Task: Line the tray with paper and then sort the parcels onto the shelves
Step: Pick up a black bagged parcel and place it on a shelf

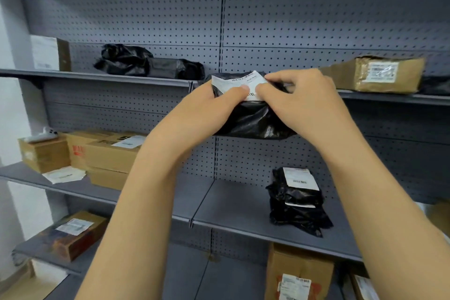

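Step in hand: judged from the frame, a black parcel point(253, 117) is held up at centre so its white label point(239, 86) can be read before a shelf is chosen.
Left hand point(207, 109): fingers curled round the parcel's left side, thumb pressed on the label.
Right hand point(299, 100): fingers and thumb pinch the label's right edge and the film beneath.
Where the parcel is: in the air at centre frame, in front of the upper shelf point(97, 77), not resting on anything.
Doing it well: pull the label flat between the two thumbs so the print reads clean; the film looks slack, so keep one hand under the bulk when the other lets go.
Tray and paper: neither is in view.
Edges: the upper shelf's front lip runs just behind the parcel; lift over it, not into it.
Open room, upper shelf: a bare stretch lies between the black bags point(148, 63) at upper left and the brown parcel point(387, 74) at upper right.
Open room, middle shelf point(231, 204): wide bare patch at centre, left of the stacked black parcels point(299, 200); cardboard boxes point(102, 153) fill its left end.
Risk: a careless push could nudge the brown parcel, which sits close to the right hand.
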The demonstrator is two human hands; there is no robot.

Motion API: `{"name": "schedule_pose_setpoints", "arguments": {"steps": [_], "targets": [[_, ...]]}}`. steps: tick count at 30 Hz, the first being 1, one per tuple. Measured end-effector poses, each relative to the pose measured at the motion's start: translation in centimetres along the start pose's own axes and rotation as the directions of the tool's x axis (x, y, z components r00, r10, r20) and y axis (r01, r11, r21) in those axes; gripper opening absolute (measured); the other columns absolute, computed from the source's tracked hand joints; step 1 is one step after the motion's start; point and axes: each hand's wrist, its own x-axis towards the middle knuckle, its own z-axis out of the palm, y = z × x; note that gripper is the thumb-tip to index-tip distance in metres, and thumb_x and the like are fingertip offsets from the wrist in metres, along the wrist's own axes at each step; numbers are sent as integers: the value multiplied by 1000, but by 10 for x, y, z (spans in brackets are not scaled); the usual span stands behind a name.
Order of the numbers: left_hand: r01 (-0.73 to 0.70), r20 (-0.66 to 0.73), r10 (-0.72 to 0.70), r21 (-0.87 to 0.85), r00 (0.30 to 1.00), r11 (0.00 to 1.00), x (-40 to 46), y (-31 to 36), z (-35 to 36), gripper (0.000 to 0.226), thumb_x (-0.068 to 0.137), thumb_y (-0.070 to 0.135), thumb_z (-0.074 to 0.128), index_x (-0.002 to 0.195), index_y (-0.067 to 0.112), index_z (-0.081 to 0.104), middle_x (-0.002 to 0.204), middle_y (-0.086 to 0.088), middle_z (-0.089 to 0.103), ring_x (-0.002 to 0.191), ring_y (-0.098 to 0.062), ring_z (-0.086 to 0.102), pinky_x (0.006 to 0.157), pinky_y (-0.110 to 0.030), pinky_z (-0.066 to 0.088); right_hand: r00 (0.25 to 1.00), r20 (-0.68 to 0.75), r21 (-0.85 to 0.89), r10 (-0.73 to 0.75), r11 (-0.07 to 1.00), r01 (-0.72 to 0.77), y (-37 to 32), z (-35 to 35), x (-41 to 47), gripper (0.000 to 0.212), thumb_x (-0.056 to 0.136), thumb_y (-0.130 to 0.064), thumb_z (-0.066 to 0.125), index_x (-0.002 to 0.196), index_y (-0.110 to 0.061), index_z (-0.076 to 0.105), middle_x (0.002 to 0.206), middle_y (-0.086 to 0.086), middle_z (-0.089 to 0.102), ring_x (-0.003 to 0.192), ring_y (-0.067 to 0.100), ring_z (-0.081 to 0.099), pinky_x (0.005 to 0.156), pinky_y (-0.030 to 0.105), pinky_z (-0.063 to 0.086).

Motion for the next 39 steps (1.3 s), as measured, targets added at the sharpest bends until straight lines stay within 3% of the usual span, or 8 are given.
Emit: {"name": "schedule_pose_setpoints", "arguments": {"steps": [7, 11, 17, 21, 27, 32, 34, 39], "targets": [[-39, -1, 39, -20, 999, 999, 55, 56, 34, 29, 101, 47, 57, 78, 31, 60, 65, 22, 59, 70, -1, 56, 58, -22, 36, 999, -41, -90, 28, 995, -32, 21, -39, 54, 4, 93, -42, 59, 94, -42, 63, 110, -7, 73, 106, 16, 60, 70, 22, 44], [-12, 7, 12, -37, 1000, 999, 104, 76, 61, 36, 95, 56, 57, 92, 20, 59, 88, 5, 60, 79, -14, 54, 67, -30, 41, 994, -23, -118, 104, 987, -106, 48, -58, 98, 54, 94, -50, 54, 145, -33, 51, 149, -7, 51, 139, 18, 43, 90, 33, 38], [17, 45, -18, 5, 999, 1000, 174, 83, 96, 35, 97, 49, 54, 97, 14, 56, 92, -5, 55, 80, -22, 50, 74, -35, 40, 986, 51, -110, 158, 982, -152, 79, -64, 145, 35, 97, -37, 48, 105, -16, 74, 111, 1, 72, 106, 30, 63, 83, 44, 53], [83, 70, -89, 92, 994, 992, 200, 71, 119, 26, 104, 39, 47, 106, 13, 48, 82, -3, 43, 68, -18, 39, 64, -33, 33, 954, 159, -206, 254, 954, -219, 106, -49, 166, 20, 98, -20, 39, 83, -12, 48, 74, 9, 43, 67, 23, 38, 58, 35, 26], [110, 31, -117, 157, 993, 981, 224, 55, 142, 34, 104, 39, 46, 77, 19, 41, 78, 2, 38, 64, -14, 34, 58, -32, 28, 944, 155, -321, 292, 918, -231, 132, -35, 177, 34, 99, -16, 34, 105, -9, 67, 103, 11, 65, 102, 30, 58, 77, 35, 45], [75, -65, -68, 117, 996, 990, 218, 50, 141, 76, 102, 61, 40, 159, 11, 34, 153, -8, 45, 131, -31, 51, 102, -42, 40, 969, 42, -390, 243, 897, -208, 129, -33, 153, 47, 106, -44, 29, 133, -17, 58, 138, 16, 58, 128, 34, 51, 88, 39, 42], [-76, -352, 99, 79, 931, 994, 201, 28, 135, 75, 102, 61, 40, 165, 22, 25, 168, -1, 31, 149, -26, 38, 112, -44, 35, 988, -125, -445, 91, 885, -138, 128, -37, 126, 51, 105, -50, 30, 137, -19, 55, 147, 18, 53, 133, 37, 49, 100, 44, 43], [-596, -686, 570, 243, 452, 765, 147, -48, 136, 23, 95, 5, 57, 116, -2, 61, 114, -5, 48, 100, -28, 55, 85, -31, 47, 897, -339, -489, -283, 868, 89, 132, -36, 61, 25, 98, -37, 49, 105, -24, 70, 95, -5, 68, 79, 21, 62, 62, 33, 45]]}}
